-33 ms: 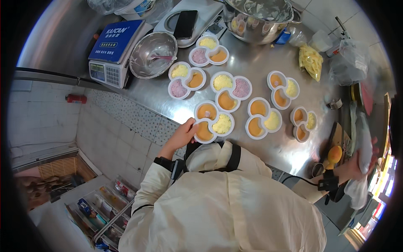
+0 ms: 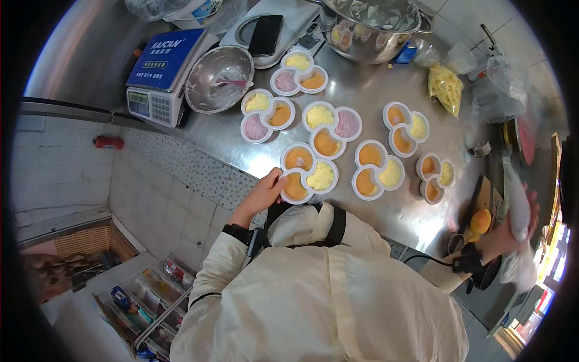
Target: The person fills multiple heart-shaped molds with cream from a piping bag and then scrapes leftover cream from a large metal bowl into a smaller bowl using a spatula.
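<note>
My left hand (image 2: 266, 193) pinches the left rim of a white three-section dessert cup (image 2: 309, 173) at the counter's front edge. Two sections hold orange filling, one of them with a small pale dab; the third holds yellow crumbs. Out at the far right, my right hand (image 2: 505, 236) grips a long whitish piping bag (image 2: 518, 208). Its loose clear end hangs below the hand, and some fingers are hidden behind it. Right of the held cup stands another three-section cup (image 2: 379, 170) with two orange sections and one pale yellow.
Several similar cups stand on the steel counter (image 2: 368, 84), some with pink filling (image 2: 347, 125). Behind them are a metal bowl (image 2: 220, 79), a blue-topped scale (image 2: 166, 59), a phone (image 2: 266, 35) and a large pot (image 2: 371, 36). A yellow fruit (image 2: 480, 221) lies near my right hand.
My right hand and the piping bag have shifted slightly up and left. The held cup and my left hand have moved a touch right and up.
</note>
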Demonstrator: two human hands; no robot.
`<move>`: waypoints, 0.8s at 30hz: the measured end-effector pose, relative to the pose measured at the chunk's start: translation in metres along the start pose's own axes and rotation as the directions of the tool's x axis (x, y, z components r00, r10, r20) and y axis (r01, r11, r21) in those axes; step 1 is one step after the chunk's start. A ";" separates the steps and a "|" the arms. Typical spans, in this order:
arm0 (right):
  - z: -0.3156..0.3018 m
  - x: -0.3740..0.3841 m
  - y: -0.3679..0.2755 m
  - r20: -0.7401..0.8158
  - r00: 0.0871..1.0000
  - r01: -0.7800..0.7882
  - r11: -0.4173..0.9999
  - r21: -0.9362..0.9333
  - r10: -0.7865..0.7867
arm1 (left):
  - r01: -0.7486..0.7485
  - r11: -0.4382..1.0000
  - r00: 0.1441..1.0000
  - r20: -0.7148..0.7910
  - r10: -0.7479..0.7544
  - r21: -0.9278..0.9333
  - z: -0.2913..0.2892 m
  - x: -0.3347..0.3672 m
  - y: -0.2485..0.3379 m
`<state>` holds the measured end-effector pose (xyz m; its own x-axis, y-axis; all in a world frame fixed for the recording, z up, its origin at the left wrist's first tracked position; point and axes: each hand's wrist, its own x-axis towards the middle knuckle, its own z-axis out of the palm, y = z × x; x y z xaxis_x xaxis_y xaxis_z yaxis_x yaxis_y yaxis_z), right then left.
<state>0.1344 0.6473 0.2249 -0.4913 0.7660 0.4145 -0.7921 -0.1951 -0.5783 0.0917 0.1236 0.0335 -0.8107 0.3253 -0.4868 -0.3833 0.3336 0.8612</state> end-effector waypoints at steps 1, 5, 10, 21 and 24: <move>-0.032 0.016 0.004 0.112 0.963 -0.232 0.967 -0.108 0.243 | -0.029 0.999 0.999 -0.035 0.028 -0.037 0.003 0.005 -0.004; 0.022 -0.025 0.038 0.487 0.830 -0.528 0.661 0.532 0.271 | -0.051 0.994 0.997 -0.067 0.045 -0.091 0.011 0.032 0.017; 0.042 -0.033 0.062 0.526 0.765 -0.559 0.789 0.255 0.371 | -0.258 0.935 0.928 -0.206 0.310 0.245 0.005 0.059 0.030; 0.133 -0.187 0.198 0.535 0.636 -0.530 0.819 -0.220 0.556 | -0.168 0.697 0.887 -0.202 0.416 0.697 -0.010 0.058 0.047; 0.129 -0.204 0.218 0.552 0.624 -0.534 0.818 -0.217 0.553 | -0.172 0.700 0.904 -0.172 0.392 0.693 -0.013 0.060 0.042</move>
<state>0.0155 0.3692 0.1052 -0.9447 0.0319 0.3264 -0.3070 -0.4357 -0.8461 0.0210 0.1459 0.0423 -0.9589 0.2731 -0.0774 0.1778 0.7905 0.5861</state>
